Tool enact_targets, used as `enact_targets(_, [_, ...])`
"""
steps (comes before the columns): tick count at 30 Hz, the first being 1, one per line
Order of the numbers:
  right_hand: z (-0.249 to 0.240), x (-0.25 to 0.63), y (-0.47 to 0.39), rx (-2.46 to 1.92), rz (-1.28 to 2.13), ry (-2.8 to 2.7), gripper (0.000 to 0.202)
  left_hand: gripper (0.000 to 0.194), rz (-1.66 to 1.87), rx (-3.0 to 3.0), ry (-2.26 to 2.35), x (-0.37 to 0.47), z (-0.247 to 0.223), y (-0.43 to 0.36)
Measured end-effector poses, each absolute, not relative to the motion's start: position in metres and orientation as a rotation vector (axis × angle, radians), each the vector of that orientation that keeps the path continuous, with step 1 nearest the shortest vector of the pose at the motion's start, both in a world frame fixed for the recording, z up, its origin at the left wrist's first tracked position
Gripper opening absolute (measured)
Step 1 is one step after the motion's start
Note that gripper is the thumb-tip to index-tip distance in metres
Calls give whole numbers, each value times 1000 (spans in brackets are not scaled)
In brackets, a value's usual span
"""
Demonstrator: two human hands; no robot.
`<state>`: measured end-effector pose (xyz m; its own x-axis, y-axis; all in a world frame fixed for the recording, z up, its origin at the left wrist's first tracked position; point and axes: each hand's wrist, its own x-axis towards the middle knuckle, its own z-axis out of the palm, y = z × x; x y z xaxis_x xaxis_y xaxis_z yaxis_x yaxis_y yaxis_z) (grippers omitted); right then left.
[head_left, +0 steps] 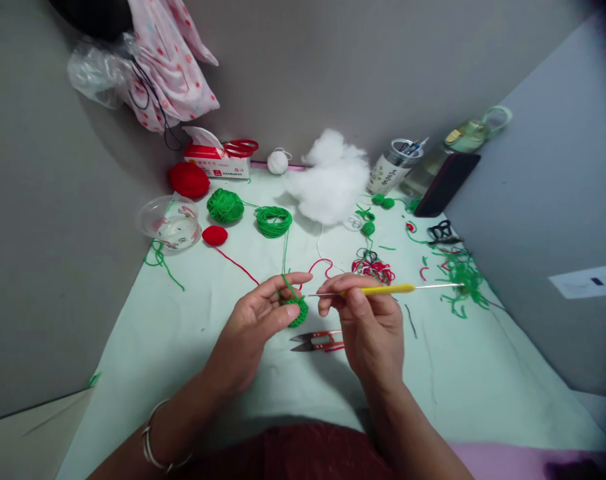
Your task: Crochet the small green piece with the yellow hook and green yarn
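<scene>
Between thumb and fingers, my left hand [255, 320] pinches a small round green crocheted piece [297, 312]. Green yarn runs over its index finger from a looped green skein [273, 221]. My right hand [370, 327] is closed on the yellow handle of a crochet hook [387, 289], held level. The hook's thin left tip is at the upper right edge of the green piece; whether a loop is on it is too small to tell. Orange-handled thread snips [315, 341] lie on the cloth below, partly behind my right hand.
Behind stand a clear bowl [170, 223], green ball [225, 205], red ball [189, 180], tissue box [217, 163], white stuffing [330, 180], pen cup [395, 163] and dark phone [447, 185]. Green scraps [465, 277] and black scissors [443, 232] lie right, against the grey partition [547, 160].
</scene>
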<state>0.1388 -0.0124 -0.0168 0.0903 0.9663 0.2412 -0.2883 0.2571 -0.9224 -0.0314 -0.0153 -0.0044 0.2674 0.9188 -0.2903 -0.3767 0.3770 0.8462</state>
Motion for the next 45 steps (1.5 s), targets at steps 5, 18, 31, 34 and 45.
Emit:
enact_targets(5, [-14, 140, -15, -839, 989, -1200, 17, 31, 1002, 754, 893, -31, -4, -13])
enact_targets(18, [-13, 143, -16, -802, 1039, -1214, 17, 30, 953, 760, 893, -32, -6, -12])
enact_targets(31, [-14, 145, -13, -804, 1193, -1158, 17, 27, 932, 768, 872, -32, -9, -13])
enact_targets(34, [-14, 141, -11, -745, 1361, -1047, 19, 26, 943, 783, 835, -32, -8, -12])
enact_targets(45, [-21, 138, -17, -790, 1020, -1299, 16, 76, 962, 715, 692, -29, -7, -9])
